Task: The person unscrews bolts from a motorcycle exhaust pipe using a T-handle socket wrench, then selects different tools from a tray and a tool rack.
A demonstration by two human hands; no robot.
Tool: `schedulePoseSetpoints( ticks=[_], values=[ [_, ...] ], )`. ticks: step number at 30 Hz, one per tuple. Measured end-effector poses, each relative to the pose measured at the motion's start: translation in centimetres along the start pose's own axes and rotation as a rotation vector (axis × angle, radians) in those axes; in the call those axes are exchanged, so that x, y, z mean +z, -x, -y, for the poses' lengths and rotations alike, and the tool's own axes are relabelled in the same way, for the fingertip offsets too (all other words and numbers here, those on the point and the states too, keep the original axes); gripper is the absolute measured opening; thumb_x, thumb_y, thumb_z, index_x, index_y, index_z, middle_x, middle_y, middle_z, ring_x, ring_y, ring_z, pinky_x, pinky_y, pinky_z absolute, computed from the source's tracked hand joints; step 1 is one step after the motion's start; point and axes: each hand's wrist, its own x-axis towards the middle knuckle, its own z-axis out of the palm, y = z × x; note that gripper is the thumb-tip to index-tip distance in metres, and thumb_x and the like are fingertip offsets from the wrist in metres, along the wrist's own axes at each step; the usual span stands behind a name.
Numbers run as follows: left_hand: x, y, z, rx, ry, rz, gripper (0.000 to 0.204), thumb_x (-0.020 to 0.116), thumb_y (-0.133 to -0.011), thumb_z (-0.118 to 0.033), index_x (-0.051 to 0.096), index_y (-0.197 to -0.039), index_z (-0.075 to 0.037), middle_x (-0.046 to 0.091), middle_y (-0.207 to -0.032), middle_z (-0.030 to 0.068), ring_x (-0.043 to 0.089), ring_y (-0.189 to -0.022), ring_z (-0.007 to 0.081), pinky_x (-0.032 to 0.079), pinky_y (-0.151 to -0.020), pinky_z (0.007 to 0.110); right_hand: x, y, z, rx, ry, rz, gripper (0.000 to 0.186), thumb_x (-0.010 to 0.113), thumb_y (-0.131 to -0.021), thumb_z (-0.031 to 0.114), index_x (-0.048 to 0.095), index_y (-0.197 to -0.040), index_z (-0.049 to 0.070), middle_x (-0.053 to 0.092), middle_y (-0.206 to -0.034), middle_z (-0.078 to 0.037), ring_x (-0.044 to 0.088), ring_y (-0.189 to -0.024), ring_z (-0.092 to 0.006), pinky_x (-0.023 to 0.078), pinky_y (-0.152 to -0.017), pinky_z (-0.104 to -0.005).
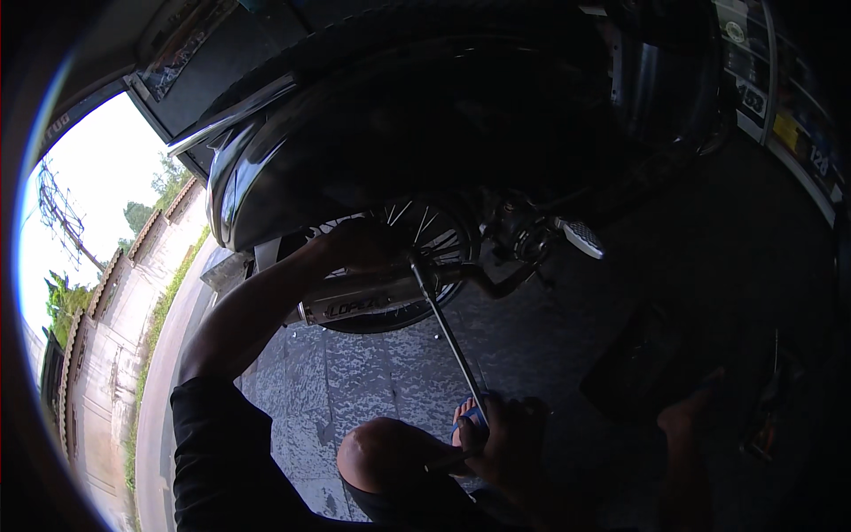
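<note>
A long-handled wrench [450,337] slants from beside the motorcycle's spoked rear wheel [434,226] down toward me. Around its near end my right hand [507,434] is closed, in deep shadow. A short dark bar [450,461] sticks out to the left of that hand; whether it belongs to the wrench I cannot tell. My left hand [365,244] reaches to the wheel, just above the silver exhaust muffler [355,303] and close to the wrench's far end. Its fingers are lost in the dark, so their grip does not show.
The dark motorcycle body [355,133] fills the upper middle, with a footrest [581,238] jutting out at its right. My bent knee [381,452] is below, over grey paving [310,381]. A display shelf [753,71] stands far right; a bright street [160,390] lies left.
</note>
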Motion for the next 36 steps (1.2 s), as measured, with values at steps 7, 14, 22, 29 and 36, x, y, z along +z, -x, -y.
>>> schedulePoseSetpoints(
  ticks=[7, 14, 22, 29, 36],
  values=[
    [-0.5, 1.6, 0.4, 0.109, -0.281, 0.002, 0.03, 0.043, -0.099, -0.033, 0.064, -0.121, -0.029, 0.07, -0.096, 0.0125, 0.07, -0.09, 0.0265, 0.057, -0.073, 0.046, 2.3, 1.2, -1.1, -0.023, -0.029, -0.157, 0.033, 0.063, -0.081, 0.033, 0.063, -0.095, 0.003, 0.066, -0.077, -0.006, 0.06, -0.067, -0.0273, 0.041, -0.073, -0.0444],
    [-0.9, 2.5, -0.6, -0.092, -0.165, 0.011, 0.03, 0.05, -0.094, -0.039, 0.066, -0.114, -0.023, 0.07, -0.079, 0.0105, 0.07, -0.073, 0.0278, 0.054, -0.057, 0.044, 1.4, 2.8, -0.1, 0.066, 0.018, -0.088, 0.06, 0.065, -0.087, 0.044, 0.052, -0.127, 0.001, 0.063, -0.118, -0.012, 0.058, -0.102, -0.0229, 0.039, -0.091, -0.041],
    [-0.1, 2.2, -0.1, -0.14, -0.126, -0.072, 0.034, 0.05, -0.095, -0.038, 0.066, -0.095, -0.009, 0.069, -0.073, 0.0104, 0.07, -0.066, 0.0282, 0.054, -0.057, 0.045, -11.2, 7.0, -34.9, 1.007, -1.373, -0.85, 0.09, 0.038, -0.087, 0.072, 0.027, -0.148, 0.007, 0.029, -0.151, -0.008, 0.024, -0.137, -0.0279, 0.017, -0.113, -0.0438],
    [0.0, 2.8, -0.9, -0.108, -0.154, -0.206, 0.032, 0.051, -0.094, -0.04, 0.067, -0.095, -0.013, 0.069, -0.076, 0.0071, 0.07, -0.067, 0.0267, 0.053, -0.055, 0.042, -9.0, 9.1, -38.9, 0.981, -1.348, -0.768, 0.097, 0.033, -0.086, 0.079, 0.022, -0.153, 0.01, 0.022, -0.16, -0.006, 0.016, -0.146, -0.0281, 0.01, -0.118, -0.0456],
    [1.2, 1.4, 0.8, 0.141, -0.211, -0.321, 0.034, 0.054, -0.091, -0.04, 0.064, -0.095, -0.008, 0.068, -0.07, 0.0096, 0.068, -0.06, 0.027, 0.053, -0.056, 0.044, -10.2, 12.2, -38.2, 0.914, -0.947, -0.983, 0.091, 0.032, -0.089, 0.076, 0.023, -0.154, 0.013, 0.018, -0.16, -0.004, 0.014, -0.146, -0.0226, 0.009, -0.118, -0.0444]
  ],
)
